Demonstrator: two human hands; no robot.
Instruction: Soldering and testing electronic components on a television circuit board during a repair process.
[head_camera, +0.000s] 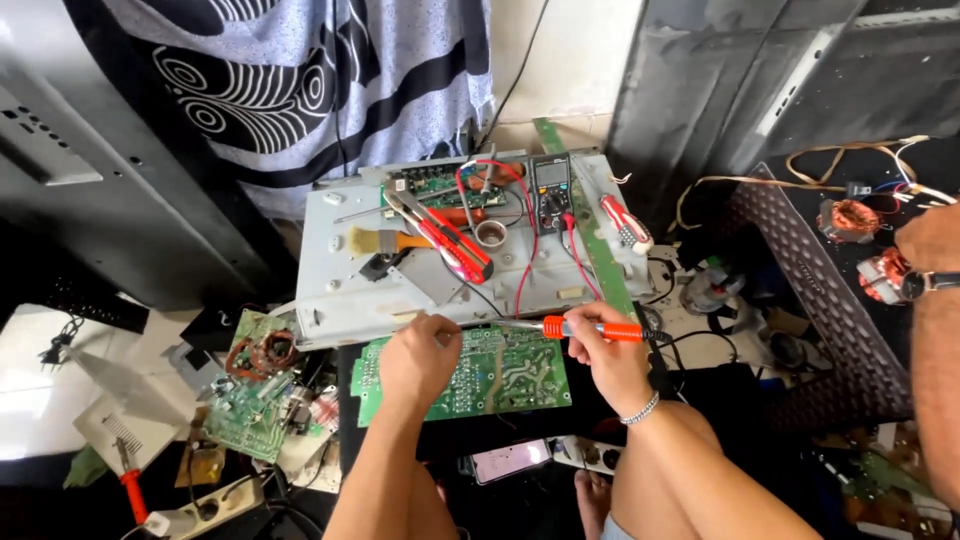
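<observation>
A green circuit board (500, 372) lies on a dark surface in front of me, solder side up. My left hand (418, 358) rests on its left part, fingers curled; whether it pinches something is hidden. My right hand (603, 358) grips an orange-handled soldering iron (585, 328) whose metal tip points left, reaching over the board's top edge near my left fingers. A bracelet circles my right wrist.
Behind the board, a grey metal panel (340, 290) carries red pliers (447, 238), a brush (385, 241), a solder spool (492, 234), a multimeter (551, 190) and a screwdriver (625, 222). More boards (250, 395) lie left. Another person's arm with a watch (930, 285) is at right. A phone (510, 460) lies below.
</observation>
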